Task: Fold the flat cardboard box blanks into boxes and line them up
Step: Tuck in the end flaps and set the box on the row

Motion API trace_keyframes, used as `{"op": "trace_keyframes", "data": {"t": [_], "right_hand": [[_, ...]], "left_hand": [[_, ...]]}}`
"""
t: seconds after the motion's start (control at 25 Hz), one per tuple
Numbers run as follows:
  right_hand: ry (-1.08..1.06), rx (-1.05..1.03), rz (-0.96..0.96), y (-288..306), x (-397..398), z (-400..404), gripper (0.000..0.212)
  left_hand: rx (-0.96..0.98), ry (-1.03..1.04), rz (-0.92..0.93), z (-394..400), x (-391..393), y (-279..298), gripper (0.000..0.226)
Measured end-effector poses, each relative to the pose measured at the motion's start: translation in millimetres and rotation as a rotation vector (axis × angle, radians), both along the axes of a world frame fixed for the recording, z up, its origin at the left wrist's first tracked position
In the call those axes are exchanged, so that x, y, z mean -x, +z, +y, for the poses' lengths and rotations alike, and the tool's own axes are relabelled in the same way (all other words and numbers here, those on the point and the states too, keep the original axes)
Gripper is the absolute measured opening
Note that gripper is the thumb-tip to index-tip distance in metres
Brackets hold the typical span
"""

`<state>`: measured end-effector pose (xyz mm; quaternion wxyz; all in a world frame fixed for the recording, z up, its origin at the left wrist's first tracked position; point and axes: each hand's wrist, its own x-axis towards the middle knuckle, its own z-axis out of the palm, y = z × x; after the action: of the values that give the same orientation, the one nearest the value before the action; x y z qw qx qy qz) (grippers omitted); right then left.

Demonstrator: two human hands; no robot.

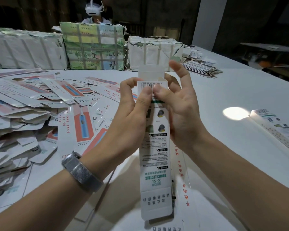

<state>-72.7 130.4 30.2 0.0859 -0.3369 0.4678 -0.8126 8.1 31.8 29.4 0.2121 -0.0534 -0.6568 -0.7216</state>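
A long white box blank (155, 157) with green print and a barcode stands lengthwise in the middle of the head view, partly opened into a tube. My left hand (133, 107) grips its far end from the left, thumb pressed on the barcode panel. My right hand (178, 104) holds the same end from the right, thumb beside the left one, fingers spread behind the box. The far flap (150, 73) sticks up open; the near flap (154, 204) hangs loose. A folded box (277, 127) lies at the right edge of the white table (223, 97).
A loose heap of flat blanks (40, 104) with red and blue print covers the table's left half. Strapped bundles (93, 47) line the far edge, with a stack of blanks (202, 69) to their right. A person with a white headset (94, 9) sits behind them.
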Motion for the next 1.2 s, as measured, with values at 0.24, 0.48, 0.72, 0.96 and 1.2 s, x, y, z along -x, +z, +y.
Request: {"op": "trace_keyframes", "data": {"t": [0.24,0.48,0.72,0.96,1.2], "right_hand": [[-0.014,-0.031,-0.026,-1,4,4,0.041],[-0.148,-0.079,0.017,-6,-3,1,0.008],[-0.181,-0.043,-0.022,1,-9,1,0.019],[-0.214,-0.122,0.037,8,-7,1,0.021],[-0.2,-0.145,0.091,11,-5,3,0.018]], "left_hand": [[0.019,0.051,-0.093,-1,4,-6,0.028],[-0.024,0.075,-0.066,3,4,-3,0.007],[0.021,0.087,-0.027,7,5,-3,0.014],[0.13,0.088,0.018,7,4,-3,0.016],[0.154,0.117,0.04,4,4,2,0.024]]}}
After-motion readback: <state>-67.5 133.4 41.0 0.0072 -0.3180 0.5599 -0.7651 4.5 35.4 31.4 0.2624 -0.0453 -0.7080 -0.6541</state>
